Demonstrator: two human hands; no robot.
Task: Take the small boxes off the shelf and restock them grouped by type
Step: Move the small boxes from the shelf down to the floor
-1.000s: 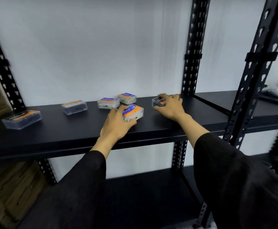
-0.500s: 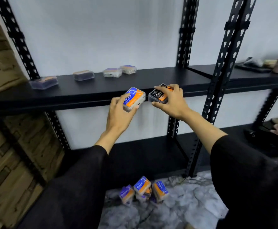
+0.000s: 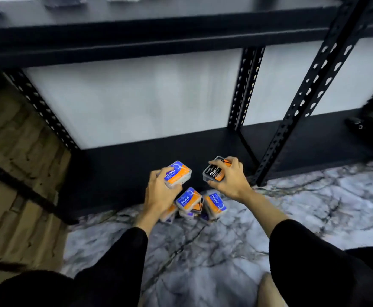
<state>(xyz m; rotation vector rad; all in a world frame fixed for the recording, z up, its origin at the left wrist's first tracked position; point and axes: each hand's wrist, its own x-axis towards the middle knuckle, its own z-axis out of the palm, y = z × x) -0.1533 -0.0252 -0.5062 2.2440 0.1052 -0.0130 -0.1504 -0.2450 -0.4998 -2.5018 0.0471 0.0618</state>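
Observation:
My left hand [image 3: 158, 192] grips a blue and orange box marked "Round" [image 3: 179, 173]. My right hand [image 3: 230, 179] grips a black and orange box marked "Charco" [image 3: 213, 171]. Both boxes hang low, just above a pile of several blue and orange boxes [image 3: 192, 204] lying on the marble floor in front of the rack. The upper shelf [image 3: 150, 29] is at the top of the view, with a few boxes on it cut off by the frame edge.
The black lower shelf [image 3: 203, 147] runs behind the pile. Black perforated uprights [image 3: 314, 85] stand to the right. A brown brick-pattern wall [image 3: 15, 185] is at the left. Dark objects [image 3: 367, 120] lie on the lower shelf at far right.
Both hands came off the upper shelf with their boxes and dropped to just above the floor pile. My view tilted down, so the upper shelf moved to the top edge.

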